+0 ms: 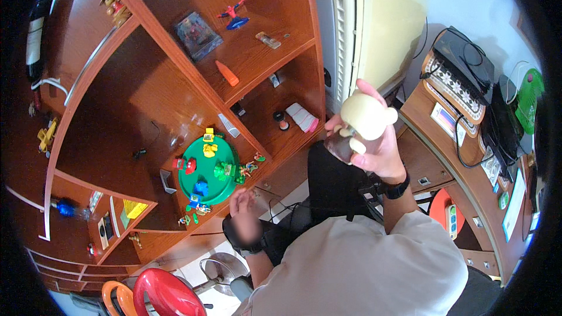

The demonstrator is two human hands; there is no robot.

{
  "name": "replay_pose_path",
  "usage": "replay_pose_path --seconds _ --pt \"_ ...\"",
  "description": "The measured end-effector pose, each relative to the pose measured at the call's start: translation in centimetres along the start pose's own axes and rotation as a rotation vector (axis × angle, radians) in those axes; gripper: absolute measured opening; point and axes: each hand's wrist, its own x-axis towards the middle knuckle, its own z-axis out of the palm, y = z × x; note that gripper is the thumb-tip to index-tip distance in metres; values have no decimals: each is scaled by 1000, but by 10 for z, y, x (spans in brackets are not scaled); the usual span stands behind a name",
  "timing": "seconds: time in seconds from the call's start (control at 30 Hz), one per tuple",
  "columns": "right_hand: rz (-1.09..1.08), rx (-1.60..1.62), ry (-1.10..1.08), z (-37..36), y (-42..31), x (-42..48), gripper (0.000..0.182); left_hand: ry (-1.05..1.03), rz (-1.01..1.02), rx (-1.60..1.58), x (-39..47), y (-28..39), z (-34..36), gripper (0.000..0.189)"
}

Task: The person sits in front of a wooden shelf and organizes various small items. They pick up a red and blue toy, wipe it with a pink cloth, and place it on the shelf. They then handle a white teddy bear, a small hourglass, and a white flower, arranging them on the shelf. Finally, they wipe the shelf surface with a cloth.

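My right hand (380, 158) holds up a toy figure with a round cream head (364, 116) and a dark brown lower part (339, 148). The thumb presses on its near side, and fingers reach around behind it. At the shelf's front edge is my left hand (243, 204), its fingers loosely curled; whether something small lies in them is unclear. Just beyond that hand stands a round green toy base (206, 186) with yellow (210, 150), red (189, 166), blue (201, 188) and green (224, 170) toy pieces around it. Small figurines (248, 168) stand beside the base.
A wooden shelf unit (175, 83) holds a Spider-Man figure (235, 14), an orange pointed object (227, 73) and a rolled cloth (303, 117). To the right, a desk (421, 105) bears cables and a black device (465, 63). A red chair (164, 292) stands lower left.
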Motion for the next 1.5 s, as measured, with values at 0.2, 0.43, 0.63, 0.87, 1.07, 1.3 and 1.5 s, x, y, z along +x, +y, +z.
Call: replay_pose_path --seconds 0.2,0.43,0.63,0.87,1.07,1.3,1.5 --pt "93 56 -106 9 13 -6 107 -388 293 203 -22 89 92 37" --pt "229 52 -61 24 25 -19 106 -633 451 142 -46 119 137 73" --pt "280 165 -170 20 36 -23 97 -640 528 236 -46 122 139 75" --pt "401 295 -234 27 42 -22 101 -512 624 373 -46 138 141 72" --pt "344 293 -122 35 43 -20 106 -549 606 484 -44 133 137 81" --pt "445 232 -104 30 38 -23 109 -519 616 484 -53 132 144 80" --pt "455 284 -65 37 38 -21 111 -479 649 404 -53 124 143 73"
